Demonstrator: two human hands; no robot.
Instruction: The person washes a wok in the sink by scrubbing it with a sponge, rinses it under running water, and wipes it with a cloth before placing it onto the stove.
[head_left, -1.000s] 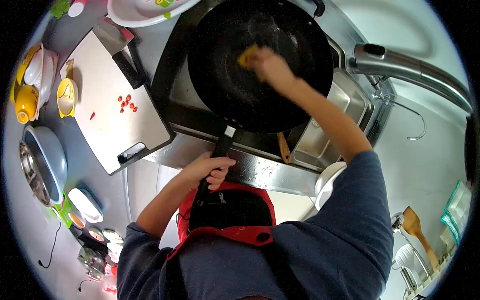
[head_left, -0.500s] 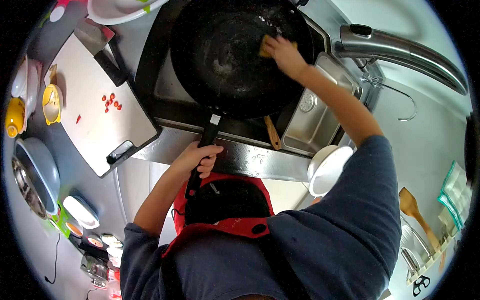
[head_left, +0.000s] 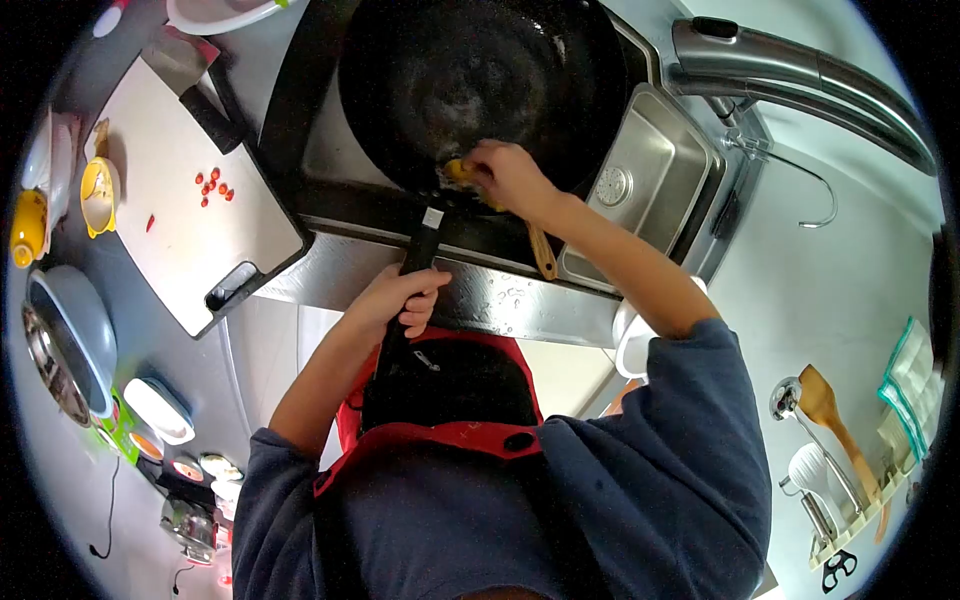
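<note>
A large black wok (head_left: pixel 480 80) rests over the sink, its long black handle (head_left: pixel 424 238) pointing toward my body. My left hand (head_left: pixel 402 297) is wrapped round that handle. Inside the wok, at its near edge close to the handle joint, my right hand (head_left: pixel 512 178) grips a yellow sponge (head_left: pixel 458 171) pressed against the wall. Much of the sponge is hidden by my fingers. A wooden handle (head_left: pixel 542 252) sticks out from beneath the wok's near right side; what it belongs to is hidden.
Left of the sink lies a white cutting board (head_left: pixel 190 260) with red chili pieces (head_left: pixel 213 187), a small yellow bowl (head_left: pixel 99 196) and a cleaver (head_left: pixel 205 110). A faucet (head_left: pixel 800 80) arches over the small steel basin (head_left: pixel 640 190). A white container (head_left: pixel 632 340) is by my right arm.
My right hand has moved the sponge from the wok's right side down to its near edge by the handle. My left hand still grips the handle. The whole view has shifted slightly.
</note>
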